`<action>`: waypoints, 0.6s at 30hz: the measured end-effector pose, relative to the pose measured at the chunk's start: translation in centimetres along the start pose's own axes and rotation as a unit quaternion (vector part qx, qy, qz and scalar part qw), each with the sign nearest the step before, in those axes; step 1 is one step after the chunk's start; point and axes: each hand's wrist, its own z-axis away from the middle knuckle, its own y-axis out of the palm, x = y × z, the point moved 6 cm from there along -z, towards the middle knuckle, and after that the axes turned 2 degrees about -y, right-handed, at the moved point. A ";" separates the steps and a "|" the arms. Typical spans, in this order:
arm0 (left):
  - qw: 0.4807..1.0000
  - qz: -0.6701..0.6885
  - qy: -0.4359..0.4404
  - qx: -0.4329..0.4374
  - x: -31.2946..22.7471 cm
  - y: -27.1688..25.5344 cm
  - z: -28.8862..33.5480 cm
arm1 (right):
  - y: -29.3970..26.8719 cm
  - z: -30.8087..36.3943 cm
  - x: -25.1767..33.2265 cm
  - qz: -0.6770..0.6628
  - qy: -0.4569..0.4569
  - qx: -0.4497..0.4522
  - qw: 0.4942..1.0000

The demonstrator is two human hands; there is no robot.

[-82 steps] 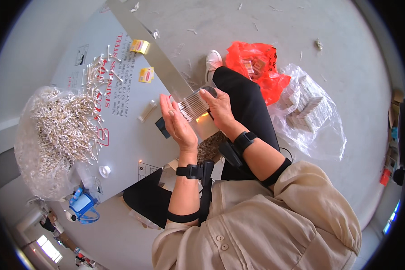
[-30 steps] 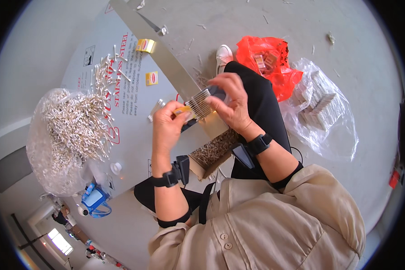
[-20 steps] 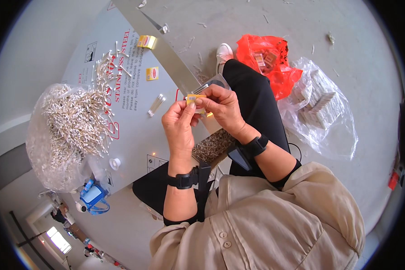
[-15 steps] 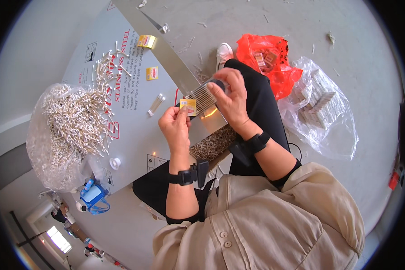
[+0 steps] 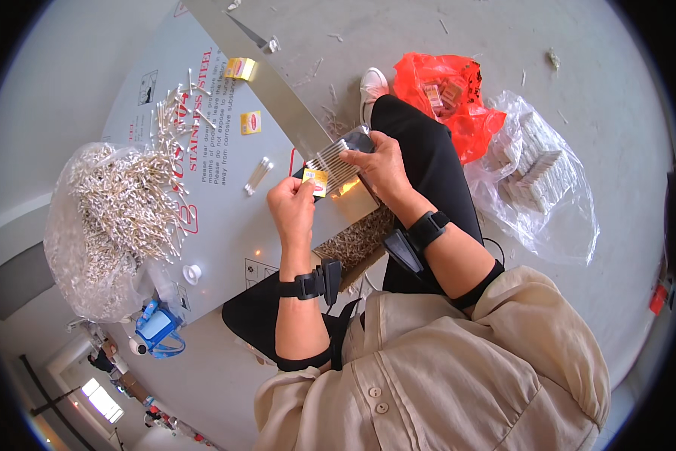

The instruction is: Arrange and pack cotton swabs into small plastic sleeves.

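Observation:
My left hand (image 5: 291,210) pinches a small yellow card (image 5: 315,180) with a red oval, its thumb pressed on the card's face. The card lies against the lower end of a clear plastic packet of cotton swabs (image 5: 336,156), whose swabs lie side by side. Closed around the packet's upper right side is my right hand (image 5: 385,169), its thumb on top of the film. Whether the card is inside or outside the film, I cannot tell. A small bundle of cotton swabs (image 5: 259,176) rests on the table to the left of my hands.
On the table (image 5: 225,218), a large clear bag of loose cotton swabs (image 5: 120,218) spills over. Two more yellow pieces (image 5: 241,69) lie farther off. Below my hands is an open carton of swabs (image 5: 362,239). A red bag (image 5: 447,94) and a clear bag of white packs (image 5: 537,177) are rightward.
My right hand has lowered from the packet's top end and turned, and its fingers now grip the packet's side. The left hand keeps the yellow card at nearly the same place.

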 end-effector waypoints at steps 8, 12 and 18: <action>0.976 -0.181 0.049 0.111 -0.9 1.6 -2.7 | 0.3 0.0 -0.1 -0.072 0.015 0.016 0.997; 0.989 -0.119 -0.030 0.083 -2.3 2.0 -1.7 | 0.2 0.5 0.6 -0.105 0.037 -0.010 0.994; 0.997 -0.014 -0.064 0.036 -0.8 1.0 -0.8 | 0.1 0.5 0.9 -0.065 0.024 -0.026 0.997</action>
